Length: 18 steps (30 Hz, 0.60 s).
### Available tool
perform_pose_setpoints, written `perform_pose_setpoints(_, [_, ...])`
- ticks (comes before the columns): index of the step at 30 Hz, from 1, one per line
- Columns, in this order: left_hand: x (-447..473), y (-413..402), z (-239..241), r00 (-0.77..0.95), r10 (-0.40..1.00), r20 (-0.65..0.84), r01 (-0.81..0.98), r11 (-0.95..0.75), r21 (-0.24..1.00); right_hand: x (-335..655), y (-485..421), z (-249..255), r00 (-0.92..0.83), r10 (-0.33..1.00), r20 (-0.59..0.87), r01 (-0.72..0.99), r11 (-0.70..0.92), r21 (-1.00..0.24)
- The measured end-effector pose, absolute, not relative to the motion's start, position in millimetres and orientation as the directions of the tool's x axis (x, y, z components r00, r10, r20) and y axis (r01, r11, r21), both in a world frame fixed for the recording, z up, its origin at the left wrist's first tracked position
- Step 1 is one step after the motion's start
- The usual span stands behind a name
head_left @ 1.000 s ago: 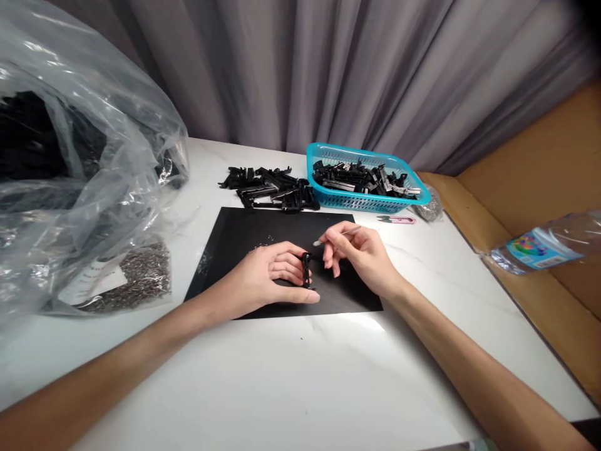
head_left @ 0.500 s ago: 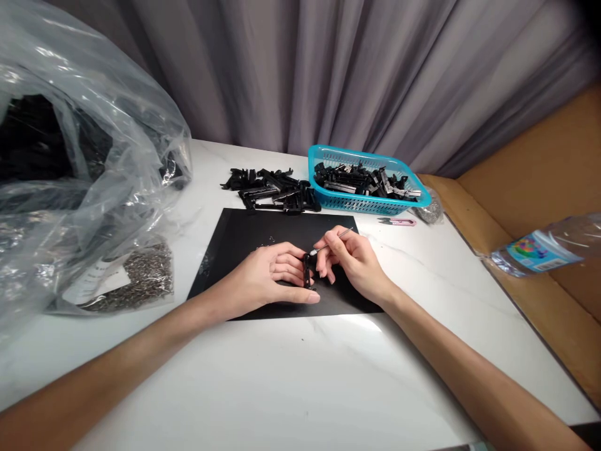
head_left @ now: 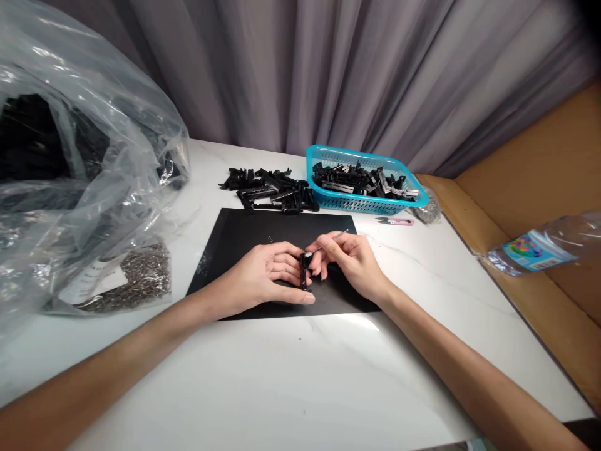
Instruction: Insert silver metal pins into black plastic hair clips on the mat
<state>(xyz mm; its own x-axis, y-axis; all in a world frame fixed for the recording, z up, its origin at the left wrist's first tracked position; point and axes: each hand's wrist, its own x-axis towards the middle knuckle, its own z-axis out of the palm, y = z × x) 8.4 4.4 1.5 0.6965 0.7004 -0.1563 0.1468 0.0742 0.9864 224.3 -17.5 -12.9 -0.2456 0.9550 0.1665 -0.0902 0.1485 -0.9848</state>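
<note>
Over a black mat (head_left: 263,228), my left hand (head_left: 263,272) grips a small black plastic part (head_left: 304,274) between thumb and fingers. The part is narrow and stands roughly lengthwise to me, with a light spot near its far end. My right hand (head_left: 350,254) pinches a thin metal rod-like tool (head_left: 339,235), whose near end points at the far end of the part. Whether the tip touches the part is too small to tell. A few tiny bright pieces (head_left: 269,238) lie on the mat beyond my left hand.
Behind the mat lie a pile of black plastic parts (head_left: 270,189) and a blue basket (head_left: 370,203) of similar parts. Pink thread snips (head_left: 397,221) rest to the right. Large plastic bag (head_left: 141,119) and a bag of small metal pieces (head_left: 136,279) sit left; a plastic bottle (head_left: 539,247) right.
The tool's near end has come closer to the far end of the black part, and my right hand has shifted slightly left. My left hand keeps its hold.
</note>
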Motion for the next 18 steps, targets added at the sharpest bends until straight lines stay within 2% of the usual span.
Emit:
perform_pose_setpoints(11, [11.3,3.9,3.3,0.68,0.714,-0.166,0.149,0.086,0.985,222.2,-16.6,-15.8,-0.249,0.943,0.221,-0.125,0.195,-0.973])
perform_pose_setpoints(18, [9.8,4.2,2.0,0.675,0.717,-0.176,0.149,0.101,0.984,221.1,-18.2,-15.5,-0.236,0.947,0.217,-0.087,0.202,-0.976])
